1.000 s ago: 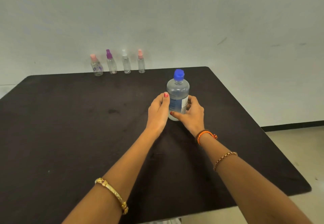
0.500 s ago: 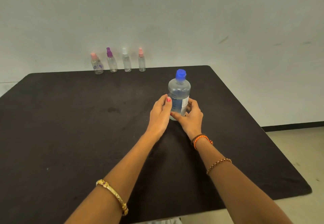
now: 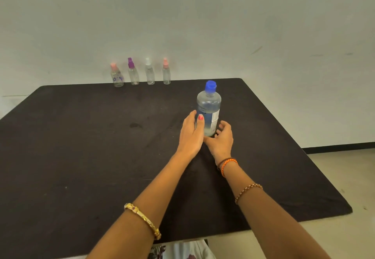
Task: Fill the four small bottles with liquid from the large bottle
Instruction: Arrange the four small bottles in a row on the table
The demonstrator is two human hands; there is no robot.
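Note:
The large clear bottle point(image 3: 209, 104) with a blue cap stands upright on the black table point(image 3: 81, 147), right of centre. My left hand point(image 3: 191, 135) holds its left side, thumb on the front and fingers round the back. My right hand point(image 3: 222, 139) sits low at the bottle's base on the right, fingers loosely curled with a small gap to the bottle. Along the table's far edge by the wall stand the small spray bottles: a flowered pink-capped one point(image 3: 117, 78), a purple-capped one point(image 3: 133, 75), a white-capped one point(image 3: 149, 74) and a pink-capped one point(image 3: 166, 73), all capped.
A pale wall rises right behind the table. The table's right edge drops to a light floor point(image 3: 345, 177). Patterned cloth point(image 3: 182, 251) shows below the table's near edge.
My right hand has slid down from the bottle's side to its base and loosened. The left hand stays on the bottle, which still stands in about the same spot.

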